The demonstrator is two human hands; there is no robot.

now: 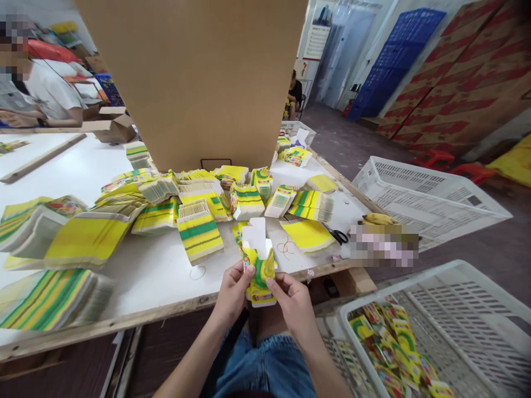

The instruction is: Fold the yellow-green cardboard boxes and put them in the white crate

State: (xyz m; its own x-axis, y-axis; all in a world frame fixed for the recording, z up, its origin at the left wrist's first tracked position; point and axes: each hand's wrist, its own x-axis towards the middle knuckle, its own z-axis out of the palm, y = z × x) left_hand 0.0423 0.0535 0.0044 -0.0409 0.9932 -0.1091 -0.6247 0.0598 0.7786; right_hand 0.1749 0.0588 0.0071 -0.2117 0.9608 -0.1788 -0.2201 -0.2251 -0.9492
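Observation:
Between my two hands is a small yellow and green printed carton [262, 271], its white end flaps standing up and unfolded. The thumb and fingers of my left hand [233, 287] pinch its left edge. On the opposite edge, my right hand [291, 293] grips it the same way. I hold it just over the table's front edge. Behind it on the white table [157, 282] lie stacks of flat yellow cartons [199, 235], and several more bundles spread to both sides. Loose rubber bands [285, 247] rest near the carton.
A tall cardboard sheet [199, 83] stands at the back of the table. Scissors [338, 235] and bananas [378, 219] lie at the right. A white plastic crate [452, 309] at lower right holds several cartons; another crate [431, 193] stands behind. A person [53, 91] is at far left.

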